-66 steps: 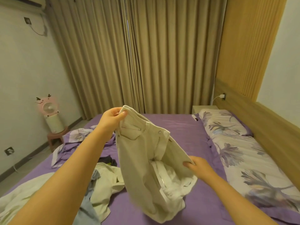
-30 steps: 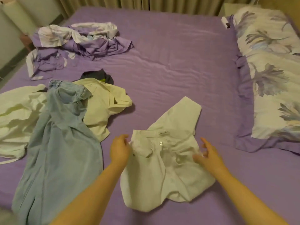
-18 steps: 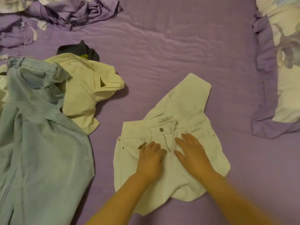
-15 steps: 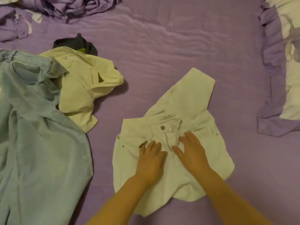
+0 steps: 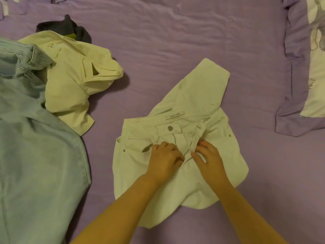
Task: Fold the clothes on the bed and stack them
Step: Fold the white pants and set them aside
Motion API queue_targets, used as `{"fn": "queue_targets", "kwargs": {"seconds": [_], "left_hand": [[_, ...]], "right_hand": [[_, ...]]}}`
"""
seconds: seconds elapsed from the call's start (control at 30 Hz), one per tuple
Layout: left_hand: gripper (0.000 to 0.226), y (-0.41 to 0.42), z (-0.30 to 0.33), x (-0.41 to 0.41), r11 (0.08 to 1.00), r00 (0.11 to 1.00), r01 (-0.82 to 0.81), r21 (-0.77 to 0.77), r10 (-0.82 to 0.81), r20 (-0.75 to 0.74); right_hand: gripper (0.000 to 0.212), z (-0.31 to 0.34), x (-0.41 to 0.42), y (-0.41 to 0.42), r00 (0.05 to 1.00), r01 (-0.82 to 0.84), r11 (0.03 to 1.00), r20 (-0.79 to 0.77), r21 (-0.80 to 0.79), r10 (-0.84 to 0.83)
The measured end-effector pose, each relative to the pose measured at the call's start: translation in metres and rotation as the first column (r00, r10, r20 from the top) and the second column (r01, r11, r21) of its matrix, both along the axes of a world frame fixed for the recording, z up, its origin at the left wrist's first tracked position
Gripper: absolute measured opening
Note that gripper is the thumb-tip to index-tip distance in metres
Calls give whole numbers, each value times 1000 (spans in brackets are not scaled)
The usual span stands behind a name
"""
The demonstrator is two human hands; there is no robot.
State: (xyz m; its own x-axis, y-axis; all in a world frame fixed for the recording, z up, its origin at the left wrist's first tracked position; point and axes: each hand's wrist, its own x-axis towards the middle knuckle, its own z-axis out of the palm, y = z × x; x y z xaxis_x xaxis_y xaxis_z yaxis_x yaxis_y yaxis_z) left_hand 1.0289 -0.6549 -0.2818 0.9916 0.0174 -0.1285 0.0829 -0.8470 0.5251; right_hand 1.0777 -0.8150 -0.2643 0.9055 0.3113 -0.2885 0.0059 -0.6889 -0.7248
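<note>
White trousers (image 5: 202, 95): crumpled on purple bed sheet (image 5: 175, 41), waistband toward far edge, fly open, one leg folded back toward upper right. Left hand (image 5: 165, 158), right hand (image 5: 209, 157): each pinching fly edge beside zipper (image 5: 189, 147).

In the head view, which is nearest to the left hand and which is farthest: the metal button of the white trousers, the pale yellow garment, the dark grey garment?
From the left hand:
1. Metal button of the white trousers, just above the hand.
2. Pale yellow garment, up and to the left.
3. Dark grey garment, farther up-left, behind the yellow one.
</note>
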Motion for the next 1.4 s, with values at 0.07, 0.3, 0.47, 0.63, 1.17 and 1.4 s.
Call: {"fn": "queue_targets", "kwargs": {"seconds": [0.07, 0.3, 0.47, 0.63, 1.17, 1.4], "left_hand": [[10, 5, -1, 1, 999, 994, 10, -39, -14, -104], [9, 4, 3, 5, 960, 978, -133, -248, 87, -188], [12, 0, -5, 0, 997, 989, -37, -70, 27, -148], [18, -7, -15, -13, 978, 990, -141, -157, 143, 5], [4, 5, -10, 22, 777, 895, -443, -448, 407, -181], [5, 4, -3, 37, 790, 865, -502, -352, 466, -188]], "right_hand": [[26, -6, -4, -2, 999, -53, 998, -4, -45, 52], [64, -23, -32, 4, 967, -140, 909, 142, -392, 210], [60, -33, -49, 2, 939, -139, 803, 179, -580, 293], [56, -42, -55, -2, 931, -170, 773, 159, -611, 330], [54, -61, -57, -5, 914, -135, 753, 212, -644, 345], [55, -57, -55, -2, 928, -164, 742, 153, -650, 339]]}}
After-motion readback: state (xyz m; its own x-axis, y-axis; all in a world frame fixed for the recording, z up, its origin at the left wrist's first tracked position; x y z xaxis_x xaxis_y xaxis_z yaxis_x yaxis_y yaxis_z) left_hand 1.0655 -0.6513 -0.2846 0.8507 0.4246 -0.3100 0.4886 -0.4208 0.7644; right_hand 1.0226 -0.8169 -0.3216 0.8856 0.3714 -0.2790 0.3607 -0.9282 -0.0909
